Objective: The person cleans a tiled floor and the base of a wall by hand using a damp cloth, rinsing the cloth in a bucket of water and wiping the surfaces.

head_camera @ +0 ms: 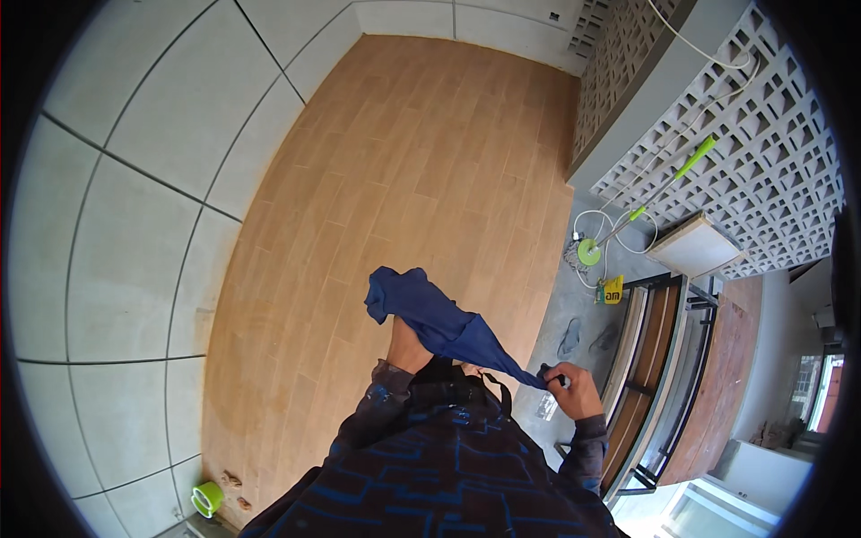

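A dark blue cloth [447, 326], perhaps a garment, stretches in front of my body above the wood-look plank floor [403, 202]. My right hand [576, 393] grips its narrow, twisted end at the lower right. The wider, bunched part drapes over my left hand [409, 346], hiding the fingers; only the wrist and back of that hand show below it. From here I cannot tell how the left fingers are set. Both of my dark sleeves carry paint-like specks.
A green-handled mop [589, 251] leans against the perforated block wall [726, 141]. Slippers [569, 338], a yellow bag [610, 290] and black metal frames with wooden panels [646, 376] stand on the right. A green bucket [208, 499] sits by the left panelled wall [134, 262].
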The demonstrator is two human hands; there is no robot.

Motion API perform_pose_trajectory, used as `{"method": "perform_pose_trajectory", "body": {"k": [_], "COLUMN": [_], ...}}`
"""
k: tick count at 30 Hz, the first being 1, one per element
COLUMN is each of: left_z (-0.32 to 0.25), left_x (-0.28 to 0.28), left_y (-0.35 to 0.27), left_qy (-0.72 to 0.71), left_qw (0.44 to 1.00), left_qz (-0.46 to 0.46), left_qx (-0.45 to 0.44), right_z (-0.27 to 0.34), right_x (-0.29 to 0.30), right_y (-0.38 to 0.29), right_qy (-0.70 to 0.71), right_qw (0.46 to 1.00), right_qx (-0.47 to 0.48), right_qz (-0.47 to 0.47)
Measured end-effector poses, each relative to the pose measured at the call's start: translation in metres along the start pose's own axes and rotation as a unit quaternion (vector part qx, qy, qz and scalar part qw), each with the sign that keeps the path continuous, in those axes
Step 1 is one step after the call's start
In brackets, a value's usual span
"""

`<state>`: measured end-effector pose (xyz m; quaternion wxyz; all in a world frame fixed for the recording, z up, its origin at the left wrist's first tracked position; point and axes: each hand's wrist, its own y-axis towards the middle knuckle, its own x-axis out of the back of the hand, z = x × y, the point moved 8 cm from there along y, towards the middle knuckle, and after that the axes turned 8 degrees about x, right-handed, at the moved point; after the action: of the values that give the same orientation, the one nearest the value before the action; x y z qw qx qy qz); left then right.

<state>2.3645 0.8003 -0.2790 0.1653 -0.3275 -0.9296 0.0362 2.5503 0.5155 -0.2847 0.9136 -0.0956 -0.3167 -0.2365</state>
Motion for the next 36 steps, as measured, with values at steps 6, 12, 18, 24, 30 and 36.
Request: {"method": "perform_pose_trajectory", "body": {"k": [6,12,18,24,30,36], "left_z": [-0.034,-0.053,-0.119,-0.118,-0.018,-0.041], "left_x": [-0.029,-0.046,-0.012,0.027,0.061,0.136], "left_y": [0.066,0.185,0.327,0.447,0.584,0.717], "left_qy": [-0.116,0.086,0.114,0.076,-0.397,-0.151], "left_qw": [0.985,0.971,0.975,0.982,0.896,0.957], "left_qz": [0.116,0.139,0.078,-0.070,-0.171,-0.207], "left_qx": [-0.045,-0.176,-0.172,-0.157,0.097,0.137], "right_z": [0.062,0.111,0.103,0.107,0.084,-0.003], "right_x": [-0.040,-0.053,-0.025,0.034,0.099,0.140], "right_y": [0.164,0.312,0.445,0.559,0.665,0.801], "right_qy": [0.270,0.169,0.088,0.137,0.257,0.363], "right_qw": [0.953,0.959,0.991,0.981,0.936,0.900], "right_qx": [0.054,0.081,0.084,0.084,0.125,0.065], "right_qz": [0.131,0.211,0.063,-0.111,-0.206,-0.234]}}
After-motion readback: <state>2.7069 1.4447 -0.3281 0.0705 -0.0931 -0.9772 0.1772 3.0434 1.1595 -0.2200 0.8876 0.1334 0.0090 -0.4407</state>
